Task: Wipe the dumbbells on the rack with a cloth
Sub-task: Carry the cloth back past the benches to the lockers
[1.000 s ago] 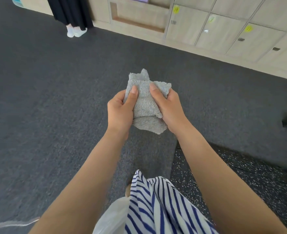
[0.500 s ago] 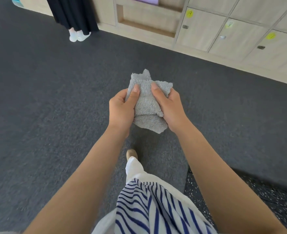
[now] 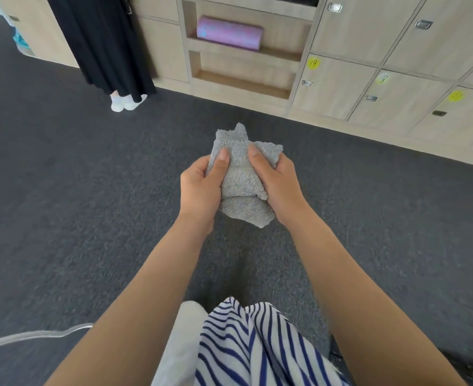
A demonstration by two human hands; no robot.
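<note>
The grey cloth [image 3: 243,185] is gripped in a bunch between the left hand [image 3: 200,188] and the right hand [image 3: 278,185]. Both are curled round it with thumbs pressed on its upper face, at the centre of the view above dark carpet [image 3: 62,218]. No dumbbell or rack is seen; only lockers [image 3: 369,87] are shown from 12 to 2 o'clock, and a standing person's dark skirt [image 3: 104,43] at 11 o'clock. The wiping is judged not yet begun: the rack has to be reached and every dumbbell is left to be wiped.
</note>
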